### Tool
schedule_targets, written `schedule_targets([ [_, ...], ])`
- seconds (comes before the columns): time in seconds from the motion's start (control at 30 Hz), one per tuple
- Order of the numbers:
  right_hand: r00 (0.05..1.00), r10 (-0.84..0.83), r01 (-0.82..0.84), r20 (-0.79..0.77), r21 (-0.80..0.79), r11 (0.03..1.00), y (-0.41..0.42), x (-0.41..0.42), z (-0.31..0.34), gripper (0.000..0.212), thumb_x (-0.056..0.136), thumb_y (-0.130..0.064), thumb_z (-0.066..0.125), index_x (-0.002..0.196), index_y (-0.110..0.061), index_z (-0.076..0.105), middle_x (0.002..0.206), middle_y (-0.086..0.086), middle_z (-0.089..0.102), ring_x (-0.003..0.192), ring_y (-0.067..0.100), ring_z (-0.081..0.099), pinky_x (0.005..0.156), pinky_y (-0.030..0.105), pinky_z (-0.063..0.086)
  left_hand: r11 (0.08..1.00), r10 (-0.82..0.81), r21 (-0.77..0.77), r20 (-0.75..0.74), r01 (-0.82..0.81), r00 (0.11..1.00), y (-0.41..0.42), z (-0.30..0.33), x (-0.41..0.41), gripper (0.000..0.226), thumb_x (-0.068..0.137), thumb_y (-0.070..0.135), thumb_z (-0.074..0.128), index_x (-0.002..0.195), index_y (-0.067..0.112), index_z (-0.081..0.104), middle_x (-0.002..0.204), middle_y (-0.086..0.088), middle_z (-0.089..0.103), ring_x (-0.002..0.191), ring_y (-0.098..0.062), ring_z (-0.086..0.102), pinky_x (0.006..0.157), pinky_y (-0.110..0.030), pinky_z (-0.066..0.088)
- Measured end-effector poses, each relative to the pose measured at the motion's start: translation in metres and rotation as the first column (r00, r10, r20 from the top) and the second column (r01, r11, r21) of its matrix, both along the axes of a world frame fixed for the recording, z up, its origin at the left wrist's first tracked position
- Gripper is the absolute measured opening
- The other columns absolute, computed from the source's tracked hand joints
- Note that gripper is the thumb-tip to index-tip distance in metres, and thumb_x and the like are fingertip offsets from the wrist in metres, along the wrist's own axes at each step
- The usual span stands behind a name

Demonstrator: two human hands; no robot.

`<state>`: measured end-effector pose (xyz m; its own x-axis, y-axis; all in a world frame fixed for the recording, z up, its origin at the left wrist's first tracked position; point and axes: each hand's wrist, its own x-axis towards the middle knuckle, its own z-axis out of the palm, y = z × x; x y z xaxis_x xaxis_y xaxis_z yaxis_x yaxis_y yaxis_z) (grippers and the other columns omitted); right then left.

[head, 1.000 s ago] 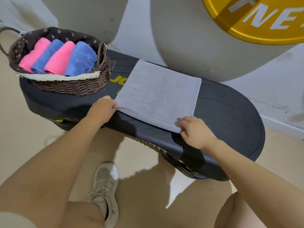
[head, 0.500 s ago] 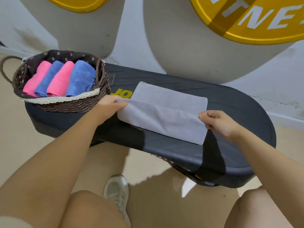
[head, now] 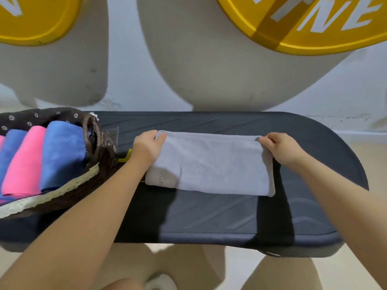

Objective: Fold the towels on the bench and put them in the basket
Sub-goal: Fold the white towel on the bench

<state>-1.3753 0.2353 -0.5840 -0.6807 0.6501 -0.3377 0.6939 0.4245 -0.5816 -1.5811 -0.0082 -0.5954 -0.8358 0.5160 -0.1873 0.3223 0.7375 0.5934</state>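
Both grips pinch the far corners of a grey towel (head: pixel 211 164) folded in half on the dark surface (head: pixel 230 216). At far left, a wicker basket (head: pixel 98 160), cut off by the frame edge, holds rolled pink and blue towels (head: pixel 41 155). My left hand (head: pixel 146 149) hides its corner and part of yellow lettering; my right hand (head: pixel 280 149) pinches the other.

Dark padded worktop (head: pixel 209 218) runs left to right, ends rounded, faint diagonal grooves across surface. Grey towel (head: pixel 211 164), folded in half, lies flat at middle, toward far edge. Brown wicker basket (head: pixel 100 162) sits on left end, lace-trimmed lining, close beside towel. Yellow print on worktop shows between basket and towel.
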Motion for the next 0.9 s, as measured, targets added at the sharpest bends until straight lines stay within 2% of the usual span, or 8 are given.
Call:
schedule_targets([
  [0.13,0.997,-0.026,0.028,-0.07,0.031,0.999,0.003,-0.009,-0.008,0.016,0.095,-0.026,0.047,0.091,-0.013,0.054,0.084,0.005,0.057,0.079,0.023,0.053,0.074,0.038,0.047,1.0,0.009,0.004,-0.063,-0.009,0.998,0.004,-0.009,-0.011,0.048,0.098,0.023,0.038,0.053,0.014,0.023,0.055,0.0,0.029,0.052,-0.011,0.027,0.049,-0.025,0.022],
  [0.2,0.996,0.032,-0.028,-0.086,0.045,0.999,0.001,-0.006,-0.01,0.008,0.092,-0.025,0.054,0.092,-0.017,0.054,0.077,-0.002,0.055,0.07,0.014,0.05,0.064,0.028,0.043,1.0,0.019,0.019,-0.068,-0.018,0.998,0.006,-0.014,-0.012,0.047,0.097,0.023,0.039,0.053,0.015,0.024,0.054,0.001,0.029,0.052,-0.011,0.028,0.048,-0.021,0.022],
  [0.3,0.996,0.048,-0.041,-0.07,0.093,0.995,-0.002,0.002,-0.014,0.009,0.088,-0.023,0.06,0.091,-0.016,0.055,0.079,-0.002,0.055,0.073,0.015,0.051,0.059,0.023,0.038,1.0,0.015,0.028,-0.103,-0.013,0.995,0.007,-0.02,-0.011,0.047,0.097,0.024,0.039,0.053,0.016,0.026,0.055,0.001,0.032,0.053,-0.01,0.031,0.049,-0.02,0.022],
  [0.43,0.996,-0.05,0.06,-0.079,0.134,0.989,0.002,-0.004,-0.016,0.019,0.092,-0.022,0.055,0.098,-0.005,0.059,0.092,0.01,0.062,0.085,0.024,0.053,0.071,0.029,0.037,1.0,0.01,-0.017,-0.125,-0.013,0.992,0.007,-0.023,-0.012,0.043,0.098,0.029,0.036,0.057,0.017,0.031,0.06,0.002,0.038,0.061,-0.013,0.038,0.052,-0.026,0.025],
  [0.6,0.999,-0.048,0.05,-0.014,0.259,0.965,0.005,-0.018,-0.023,0.023,0.095,-0.021,0.047,0.104,-0.002,0.058,0.106,0.018,0.063,0.099,0.034,0.055,0.073,0.034,0.04,0.991,-0.035,-0.136,-0.233,0.003,0.972,0.012,-0.025,-0.006,0.035,0.1,0.028,0.031,0.088,0.001,0.049,0.078,-0.009,0.046,0.074,-0.022,0.043,0.062,-0.032,0.03],
  [0.7,0.998,-0.066,0.061,0.011,0.274,0.96,0.004,-0.02,-0.027,0.024,0.096,-0.022,0.043,0.107,-0.005,0.057,0.109,0.019,0.063,0.099,0.036,0.056,0.074,0.037,0.043,0.977,-0.08,-0.213,-0.336,0.007,0.938,0.015,-0.024,-0.001,0.038,0.101,0.027,0.027,0.103,-0.003,0.05,0.09,-0.016,0.053,0.077,-0.026,0.048,0.062,-0.032,0.032],
  [0.8,0.995,-0.092,0.076,0.039,0.293,0.953,0.002,-0.023,-0.026,0.024,0.096,-0.023,0.042,0.11,-0.007,0.054,0.111,0.02,0.061,0.099,0.038,0.055,0.072,0.036,0.041,0.968,-0.07,-0.25,-0.318,-0.013,0.946,0.019,-0.023,-0.002,0.035,0.101,0.026,0.028,0.109,-0.002,0.047,0.102,-0.02,0.057,0.088,-0.032,0.055,0.063,-0.033,0.035],
  [0.9,0.989,-0.123,0.071,0.086,0.458,0.886,-0.01,-0.025,-0.02,0.027,0.094,-0.017,0.043,0.117,-0.005,0.048,0.12,0.022,0.053,0.106,0.04,0.049,0.079,0.042,0.04,0.974,-0.053,-0.221,-0.405,-0.041,0.913,0.02,-0.019,0.008,0.031,0.096,0.017,0.043,0.123,0.002,0.043,0.126,-0.018,0.048,0.115,-0.032,0.046,0.086,-0.038,0.038],
])
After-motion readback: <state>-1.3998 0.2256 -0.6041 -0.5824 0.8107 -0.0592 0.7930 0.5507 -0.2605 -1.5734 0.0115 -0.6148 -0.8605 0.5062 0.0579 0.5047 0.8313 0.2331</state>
